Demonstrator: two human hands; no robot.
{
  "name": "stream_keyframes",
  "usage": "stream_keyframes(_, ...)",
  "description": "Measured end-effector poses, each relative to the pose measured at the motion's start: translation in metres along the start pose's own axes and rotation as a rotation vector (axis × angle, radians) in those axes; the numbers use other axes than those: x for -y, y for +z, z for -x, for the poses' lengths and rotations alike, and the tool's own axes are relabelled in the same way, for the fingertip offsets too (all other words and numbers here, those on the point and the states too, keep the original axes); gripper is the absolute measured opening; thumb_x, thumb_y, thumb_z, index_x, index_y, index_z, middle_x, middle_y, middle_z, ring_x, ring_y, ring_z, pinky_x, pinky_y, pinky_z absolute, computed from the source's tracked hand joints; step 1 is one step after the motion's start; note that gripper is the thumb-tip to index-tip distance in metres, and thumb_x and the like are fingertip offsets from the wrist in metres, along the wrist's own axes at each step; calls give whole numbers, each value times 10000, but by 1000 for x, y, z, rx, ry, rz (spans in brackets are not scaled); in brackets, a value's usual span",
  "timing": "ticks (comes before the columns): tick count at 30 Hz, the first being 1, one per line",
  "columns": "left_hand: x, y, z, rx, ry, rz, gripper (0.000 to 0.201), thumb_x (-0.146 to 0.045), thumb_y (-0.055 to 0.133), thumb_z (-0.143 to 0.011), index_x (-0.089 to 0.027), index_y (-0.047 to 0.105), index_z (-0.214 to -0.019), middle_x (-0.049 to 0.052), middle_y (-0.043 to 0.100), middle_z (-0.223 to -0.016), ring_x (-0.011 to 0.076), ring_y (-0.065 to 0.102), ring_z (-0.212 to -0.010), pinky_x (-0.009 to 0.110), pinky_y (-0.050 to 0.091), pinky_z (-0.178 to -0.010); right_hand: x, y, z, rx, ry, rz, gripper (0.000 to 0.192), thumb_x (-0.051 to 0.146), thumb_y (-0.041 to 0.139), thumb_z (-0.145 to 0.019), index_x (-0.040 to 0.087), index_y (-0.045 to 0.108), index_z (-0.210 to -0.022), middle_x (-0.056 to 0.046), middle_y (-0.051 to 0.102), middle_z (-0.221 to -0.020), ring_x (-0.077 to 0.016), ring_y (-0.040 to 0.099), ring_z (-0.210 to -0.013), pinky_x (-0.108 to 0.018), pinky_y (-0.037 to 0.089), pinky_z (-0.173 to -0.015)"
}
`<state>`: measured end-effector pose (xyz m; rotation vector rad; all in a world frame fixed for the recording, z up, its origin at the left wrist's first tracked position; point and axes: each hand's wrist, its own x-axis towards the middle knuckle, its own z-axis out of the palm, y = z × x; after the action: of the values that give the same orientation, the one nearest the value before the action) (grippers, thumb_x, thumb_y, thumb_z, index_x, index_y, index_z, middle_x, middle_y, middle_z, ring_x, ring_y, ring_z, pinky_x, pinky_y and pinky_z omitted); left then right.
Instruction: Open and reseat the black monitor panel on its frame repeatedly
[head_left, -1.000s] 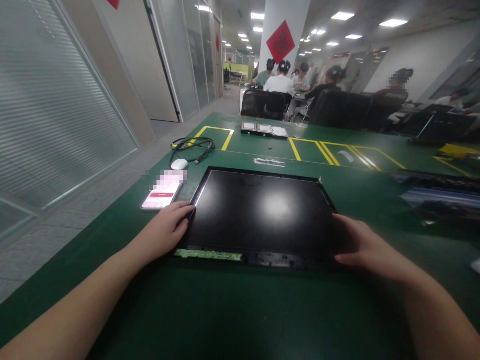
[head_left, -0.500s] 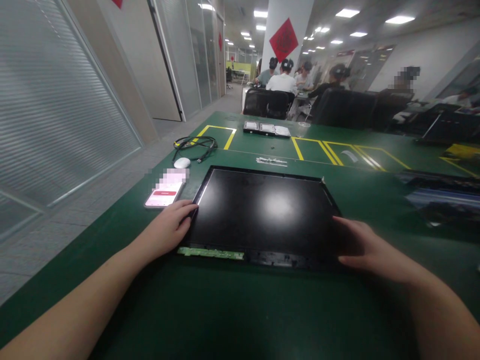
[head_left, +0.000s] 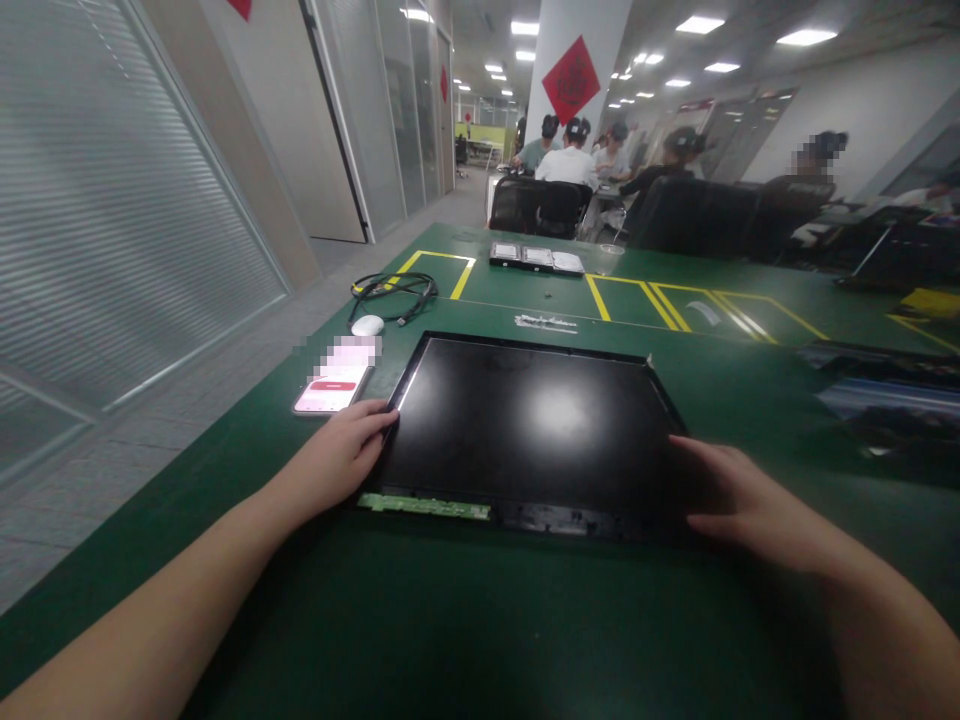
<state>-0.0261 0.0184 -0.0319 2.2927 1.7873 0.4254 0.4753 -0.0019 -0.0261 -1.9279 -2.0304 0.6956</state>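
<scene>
Phone lies just beside left hand at screen panel.

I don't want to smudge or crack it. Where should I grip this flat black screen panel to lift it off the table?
Probably by its two short side edges, coming in from left and right. The screen panel lies flat, glass up, with a bare green circuit strip along the near edge. The left hand and right hand already rest at those sides, clear of both.

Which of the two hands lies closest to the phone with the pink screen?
The left hand, resting on the left edge of the flat black display panel; the phone lies just beyond its fingertips. The right hand rests at the panel's opposite edge.
</scene>
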Motion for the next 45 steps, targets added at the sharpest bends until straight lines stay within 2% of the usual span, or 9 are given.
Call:
stream_keyframes(10,1,1,-1,-18,8,5,578,-324,375,-875,-27,671,-1273,253,607,-1386,375,579,-1256,529,439,-1073,-4,-1,-1,13,-17,-25,870,375,709,-618,261,467,-1445,-129,507,-1400,-331,508,-1287,-490,411,-1108)
stream_keyframes(13,0,0,-1,-24,7,4,561,-319,376,-882,-47,669,-1275,238,620,-1376,368,587,-1247,530,448,-1066,-4,-2,-2,18,-18,-40,876,445,729,-631,267,465,-1446,-139,499,-1406,-340,526,-1268,-491,445,-1080)
stream_keyframes(16,-2,-1,-1,-25,2,6,543,-306,383,-882,-64,668,-1276,225,631,-1369,361,594,-1242,526,449,-1067,-2,0,-4,6,25,-79,819,567,658,-709,269,466,-1448,-155,493,-1417,-343,541,-1260,-497,459,-1067)
stream_keyframes(19,-2,-1,-1,-25,-5,15,540,-302,386,-883,-61,668,-1275,229,627,-1376,366,585,-1256,536,436,-1076,-1,6,-10,-74,68,-69,785,611,583,-742,223,496,-1419,-180,531,-1379,-352,538,-1275,-504,434,-1090)
stream_keyframes(25,-1,0,1,-35,-39,52,519,-311,412,-885,-91,661,-1282,226,572,-1454,384,506,-1349,571,374,-1113,-8,18,-21,-224,55,51,671,521,500,-787,111,573,-1313,-218,603,-1290,-357,586,-1218,-507,443,-1078)
stream_keyframes(30,-2,-2,2,-38,-70,128,475,-290,455,-866,-142,668,-1264,196,591,-1448,353,516,-1352,542,370,-1119,-12,20,-24,-269,43,116,502,387,470,-836,181,629,-1265,-169,659,-1226,-320,633,-1157,-484,485,-1036)
stream_keyframes(34,-6,-5,3,-56,-101,223,455,-292,478,-855,-178,681,-1246,159,619,-1428,343,544,-1328,531,378,-1115,-12,19,-26,-265,49,129,465,289,476,-804,204,683,-1210,-152,672,-1212,-320,640,-1159,-469,487,-1045)
stream_keyframes(41,-8,-11,5,-130,-176,457,411,-328,522,-840,-224,714,-1189,97,745,-1247,337,649,-1201,483,479,-1028,-13,19,-27,-274,24,93,437,291,473,-803,193,724,-1147,-155,683,-1182,-317,658,-1127,-461,502,-1027)
stream_keyframes(45,-15,-16,5,-206,-260,632,402,-355,540,-854,-207,688,-1198,123,704,-1321,317,673,-1169,429,556,-927,-12,21,-28,-280,47,78,443,274,466,-806,170,718,-1156,-166,680,-1189,-304,672,-1105,-432,518,-998)
